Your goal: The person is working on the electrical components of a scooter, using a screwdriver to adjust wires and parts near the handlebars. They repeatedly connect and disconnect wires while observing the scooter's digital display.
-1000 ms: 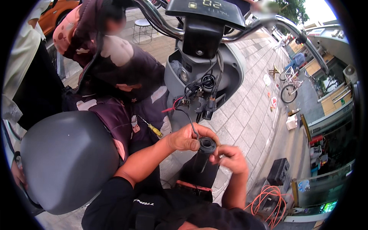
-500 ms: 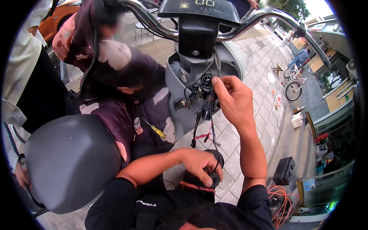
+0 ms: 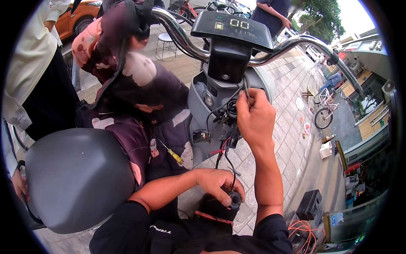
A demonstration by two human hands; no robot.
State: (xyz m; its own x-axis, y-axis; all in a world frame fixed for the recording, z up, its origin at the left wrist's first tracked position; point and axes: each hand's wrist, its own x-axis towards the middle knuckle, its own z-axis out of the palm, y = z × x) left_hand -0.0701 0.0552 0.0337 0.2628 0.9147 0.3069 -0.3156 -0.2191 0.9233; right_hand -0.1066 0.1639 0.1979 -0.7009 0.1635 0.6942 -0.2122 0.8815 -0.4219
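Note:
My left hand grips a round black socket-like part with a hollow end, from which a black cable runs up to the scooter. Higher up, my right hand is closed, thumb against fingers, on a grey cable below the display. Beside its fingertips, a round black lock-like fitting sits among dark wires on the scooter's grey front panel. Red wires hang under it, and a small exposed connector lies to the left.
A yellow-handled screwdriver lies on the dark padded leg cover. The chrome handlebar and lit display stand ahead, the grey seat at left. On the right are a black case and an orange cord. People stand nearby.
My right hand has shifted from the round fitting up to the grey cable. My left hand still holds the black part, its hollow end now showing more. The whole view has shifted slightly.

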